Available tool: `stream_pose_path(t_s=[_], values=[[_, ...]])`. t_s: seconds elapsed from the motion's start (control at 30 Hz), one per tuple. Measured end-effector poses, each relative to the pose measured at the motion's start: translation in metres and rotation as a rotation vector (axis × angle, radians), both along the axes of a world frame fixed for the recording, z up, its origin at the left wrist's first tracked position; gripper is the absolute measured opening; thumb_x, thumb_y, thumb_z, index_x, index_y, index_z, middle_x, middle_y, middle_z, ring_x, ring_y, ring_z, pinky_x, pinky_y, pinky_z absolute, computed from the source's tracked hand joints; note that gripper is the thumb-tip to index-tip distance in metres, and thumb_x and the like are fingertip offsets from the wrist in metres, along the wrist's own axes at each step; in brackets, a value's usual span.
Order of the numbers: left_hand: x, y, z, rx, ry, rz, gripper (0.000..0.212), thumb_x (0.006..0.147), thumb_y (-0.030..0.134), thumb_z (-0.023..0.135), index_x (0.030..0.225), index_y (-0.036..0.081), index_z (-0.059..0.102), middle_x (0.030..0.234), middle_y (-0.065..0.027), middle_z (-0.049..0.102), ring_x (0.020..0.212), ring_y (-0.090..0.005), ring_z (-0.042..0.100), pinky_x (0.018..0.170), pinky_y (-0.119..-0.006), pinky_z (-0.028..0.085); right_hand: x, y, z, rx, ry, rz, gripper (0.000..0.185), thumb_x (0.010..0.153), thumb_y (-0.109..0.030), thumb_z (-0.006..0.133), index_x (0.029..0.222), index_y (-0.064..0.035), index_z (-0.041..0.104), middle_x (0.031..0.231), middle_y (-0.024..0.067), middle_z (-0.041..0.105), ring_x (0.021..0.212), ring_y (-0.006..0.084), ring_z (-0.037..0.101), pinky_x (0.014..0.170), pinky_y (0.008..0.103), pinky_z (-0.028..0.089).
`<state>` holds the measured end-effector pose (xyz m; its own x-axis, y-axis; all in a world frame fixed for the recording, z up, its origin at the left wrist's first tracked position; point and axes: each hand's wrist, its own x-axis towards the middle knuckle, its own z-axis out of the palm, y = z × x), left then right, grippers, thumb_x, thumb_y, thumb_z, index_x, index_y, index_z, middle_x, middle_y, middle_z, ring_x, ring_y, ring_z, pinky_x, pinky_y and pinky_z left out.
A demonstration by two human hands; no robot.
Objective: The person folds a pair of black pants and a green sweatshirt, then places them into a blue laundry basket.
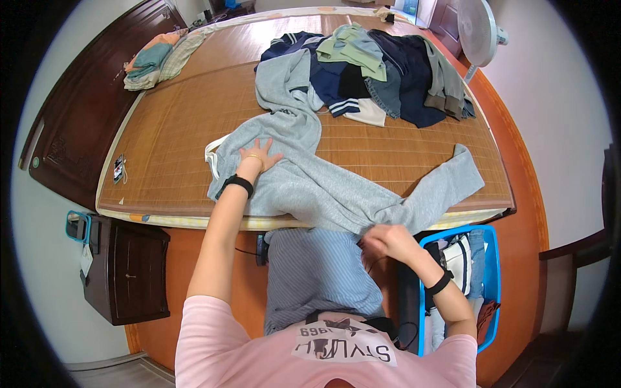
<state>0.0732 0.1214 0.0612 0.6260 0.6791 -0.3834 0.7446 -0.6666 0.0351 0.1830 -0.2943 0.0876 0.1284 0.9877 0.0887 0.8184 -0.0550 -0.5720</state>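
Observation:
A light grey sweat garment (335, 182) lies spread over the near part of the bed, its fabric hanging slightly over the front edge. One long section runs up towards the clothes pile, and another bends out to the right. My left hand (261, 154) rests flat on it with fingers apart, close to a white cord or band (211, 156) at its left side. At the bed's front edge, my right hand (392, 241) has its fingers curled around the garment's lower edge; the fingertips are partly hidden.
A heap of clothes (359, 77) covers the bed mat's (194, 121) far right. Folded cloths (150, 60) lie far left, a phone (119, 169) nearer. A blue bin (495, 291) of clothes stands by my right arm. A nightstand (138, 271) is left, a fan (478, 34) far right.

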Motion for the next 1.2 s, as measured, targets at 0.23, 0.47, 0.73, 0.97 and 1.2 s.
stream_pose_path(t_s=[0.23,0.47,0.73,0.97,1.2], values=[[-0.037,-0.003,0.014,0.052,-0.157,-0.145,0.079,0.078,0.071,0.04,0.141,0.023,0.032,0.146,-0.0149,0.026,0.134,-0.0314,0.027,0.108,-0.057,0.012,0.036,0.065,-0.002,0.053,0.189,-0.166,0.031,0.09,-0.018,0.049,0.117,-0.0034,0.056,0.11,0.0196,0.06,0.102,0.0329,0.058,0.088,0.0388,0.045],[-0.127,-0.01,0.003,0.21,-0.519,-0.082,0.067,0.072,0.046,0.07,0.129,0.018,0.049,0.126,-0.0137,0.047,0.118,-0.0311,0.043,0.099,-0.048,0.033,0.03,0.122,-0.044,-0.408,-0.052,-0.26,0.053,0.093,-0.048,0.038,0.138,-0.0204,0.035,0.143,0.0334,0.012,0.131,0.0537,0.014,0.098,0.0679,0.022],[-0.178,-0.053,0.053,0.298,-0.952,-0.313,0.034,0.062,-0.001,0.073,0.093,0.004,0.059,0.105,-0.0128,0.057,0.097,-0.033,0.054,0.087,-0.038,0.045,0.06,0.156,-0.048,-0.576,-0.153,-0.343,0.064,0.088,-0.059,0.039,0.144,-0.0346,0.018,0.149,0.0256,0.0,0.136,0.0476,0.0,0.099,0.0697,0.013],[-0.285,-0.072,0.039,-0.415,-0.481,-0.086,0.02,0.076,-0.003,0.064,0.095,0.001,0.06,0.101,-0.0076,0.065,0.097,-0.0176,0.059,0.087,-0.03,0.045,0.059,0.16,-0.041,-0.556,-0.17,-0.347,0.065,0.087,-0.057,0.041,0.144,-0.0343,0.019,0.15,0.0223,-0.005,0.138,0.0437,-0.004,0.099,0.0709,0.006],[-0.201,-0.058,0.024,-0.27,-0.925,0.054,0.022,0.085,0.012,0.058,0.105,0.002,0.059,0.101,-0.0114,0.061,0.093,-0.0207,0.059,0.083,-0.029,0.045,0.058,0.152,-0.047,-0.484,-0.194,-0.371,0.062,0.088,-0.054,0.041,0.143,-0.0341,0.022,0.151,0.0204,-0.001,0.137,0.0457,-0.004,0.099,0.0715,0.006]])
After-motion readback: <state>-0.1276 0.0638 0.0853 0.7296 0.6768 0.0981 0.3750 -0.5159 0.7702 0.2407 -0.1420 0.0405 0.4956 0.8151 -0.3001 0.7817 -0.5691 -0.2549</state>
